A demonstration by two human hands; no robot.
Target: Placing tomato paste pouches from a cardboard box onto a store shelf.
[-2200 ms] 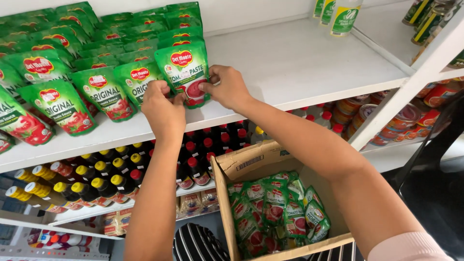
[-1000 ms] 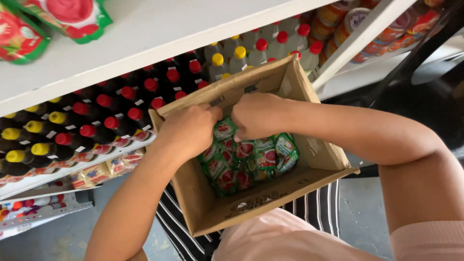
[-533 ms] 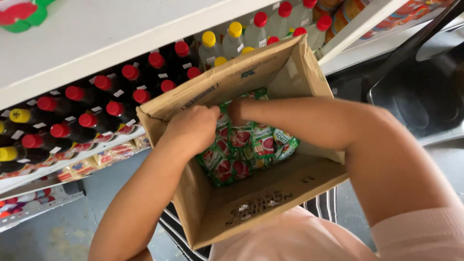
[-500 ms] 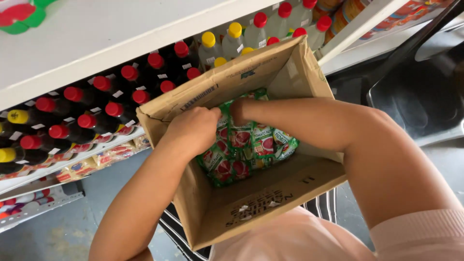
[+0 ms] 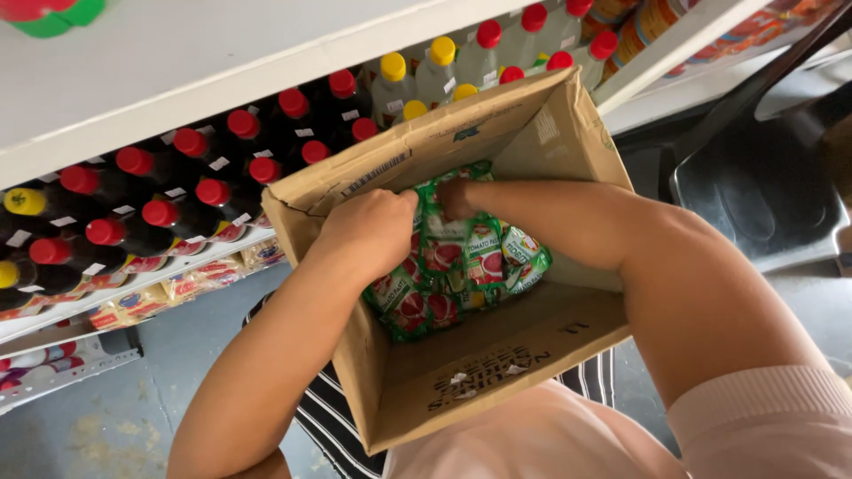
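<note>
Open cardboard box [image 5: 497,355] in the lap; both hands are down in it. Left hand [image 5: 373,232] curls shut on a green pouch [image 5: 439,244], right hand [image 5: 457,197] pinches its top. Beyond, red-capped bottles [image 5: 191,191] line the shelf [image 5: 222,53].

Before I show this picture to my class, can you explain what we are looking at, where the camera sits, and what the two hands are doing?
There is no machine here: a person wears a camera on the head, so you look down along their own bare arms. Both hands are inside an open cardboard box that sits on the person's lap. The left hand and the right hand grip the tops of green sauce pouches stacked in the box's far end. Behind the box stands a white shelf; under it are dark bottles with red caps and paler bottles with yellow caps. The floor below is grey.
</note>
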